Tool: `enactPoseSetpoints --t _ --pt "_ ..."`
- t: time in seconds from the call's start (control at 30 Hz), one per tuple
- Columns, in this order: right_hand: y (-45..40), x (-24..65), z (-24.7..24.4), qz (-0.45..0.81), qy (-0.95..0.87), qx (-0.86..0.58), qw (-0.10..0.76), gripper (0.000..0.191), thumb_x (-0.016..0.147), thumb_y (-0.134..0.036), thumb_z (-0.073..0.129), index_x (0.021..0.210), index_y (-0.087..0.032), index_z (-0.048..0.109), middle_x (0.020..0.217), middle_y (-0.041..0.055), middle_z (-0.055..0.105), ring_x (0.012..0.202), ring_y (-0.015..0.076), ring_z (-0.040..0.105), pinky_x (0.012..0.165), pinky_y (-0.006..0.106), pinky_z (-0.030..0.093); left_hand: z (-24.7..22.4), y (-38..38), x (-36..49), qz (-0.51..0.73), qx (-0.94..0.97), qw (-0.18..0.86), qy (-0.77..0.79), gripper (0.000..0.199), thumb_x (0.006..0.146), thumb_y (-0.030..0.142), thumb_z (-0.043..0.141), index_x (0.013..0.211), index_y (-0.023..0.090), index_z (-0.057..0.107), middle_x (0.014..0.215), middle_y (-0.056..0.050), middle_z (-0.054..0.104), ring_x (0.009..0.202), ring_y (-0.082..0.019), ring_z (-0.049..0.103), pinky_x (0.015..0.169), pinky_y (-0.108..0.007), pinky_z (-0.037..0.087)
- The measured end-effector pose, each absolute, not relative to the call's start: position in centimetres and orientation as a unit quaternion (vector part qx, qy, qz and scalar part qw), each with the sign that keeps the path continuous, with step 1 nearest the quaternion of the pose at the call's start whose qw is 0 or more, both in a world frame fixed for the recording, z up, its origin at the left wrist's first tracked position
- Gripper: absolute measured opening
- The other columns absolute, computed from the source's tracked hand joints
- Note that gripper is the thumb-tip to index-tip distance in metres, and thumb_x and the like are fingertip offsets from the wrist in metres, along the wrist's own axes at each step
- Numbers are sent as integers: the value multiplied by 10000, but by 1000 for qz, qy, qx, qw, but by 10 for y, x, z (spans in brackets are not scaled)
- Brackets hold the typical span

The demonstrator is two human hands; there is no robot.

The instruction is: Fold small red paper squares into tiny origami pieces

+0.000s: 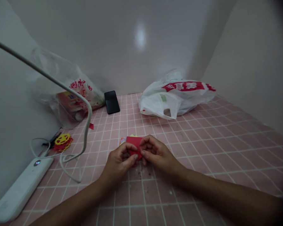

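A small piece of red paper point(133, 141) is held up between my two hands over the pink checked tabletop point(155, 201). My left hand point(120, 158) pinches its lower left part, the thumb lying across the front. On the other side, my right hand point(155, 153) has thumb and fingertips closed at the paper's right edge. Behind the red paper, bits of a yellow piece point(133, 135) and an orange-and-purple printed piece point(122, 141) peek out; the rest of them is hidden.
Yellow and red cut-out shapes point(62, 139) lie stacked at the left, near a white power strip point(23, 188) and a looping white cable point(87, 125). Farther back are a clear plastic bag point(68, 91), a black phone point(112, 102) and a white plastic bag point(176, 95). A red scrap point(91, 126) lies left.
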State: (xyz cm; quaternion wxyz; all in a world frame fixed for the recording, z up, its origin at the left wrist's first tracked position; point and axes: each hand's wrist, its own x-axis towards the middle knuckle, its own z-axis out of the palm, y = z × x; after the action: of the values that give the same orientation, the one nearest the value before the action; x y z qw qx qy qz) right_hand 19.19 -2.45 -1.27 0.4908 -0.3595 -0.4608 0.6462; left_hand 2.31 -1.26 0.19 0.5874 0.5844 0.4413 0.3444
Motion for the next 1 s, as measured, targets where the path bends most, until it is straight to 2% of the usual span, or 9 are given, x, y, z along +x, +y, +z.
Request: enactPoseSetpoints --t 0.13,0.37,0.57,1.0 --pt "-25 191 -14 639 -476 -347 495 161 794 -200 638 873 -204 498 759 -43 562 565 70 531 528 209 427 3 -13 23 334 584 588 450 131 795 237 673 893 168 620 772 -14 672 658 -130 634 612 -240 497" --pt "-26 191 -14 631 -495 -339 493 126 817 -192 615 881 -206 508 769 -41 549 605 83 537 562 218 441 4 -13 24 330 574 604 444 116 788 242 679 811 169 592 729 5 653 641 -119 613 606 -226 479" --pt "-28 191 -13 604 -518 -349 494 88 843 -171 592 882 -201 520 786 -25 558 649 96 547 584 224 445 5 -13 21 316 614 568 448 117 822 274 632 807 159 621 712 -11 640 657 -138 593 632 -253 470" --pt "-29 193 -17 562 -557 -368 489 111 837 -113 574 878 -203 524 781 -32 546 671 101 537 607 227 439 6 -13 22 307 632 542 461 106 798 259 629 750 165 621 685 -6 631 638 -137 570 622 -250 449"
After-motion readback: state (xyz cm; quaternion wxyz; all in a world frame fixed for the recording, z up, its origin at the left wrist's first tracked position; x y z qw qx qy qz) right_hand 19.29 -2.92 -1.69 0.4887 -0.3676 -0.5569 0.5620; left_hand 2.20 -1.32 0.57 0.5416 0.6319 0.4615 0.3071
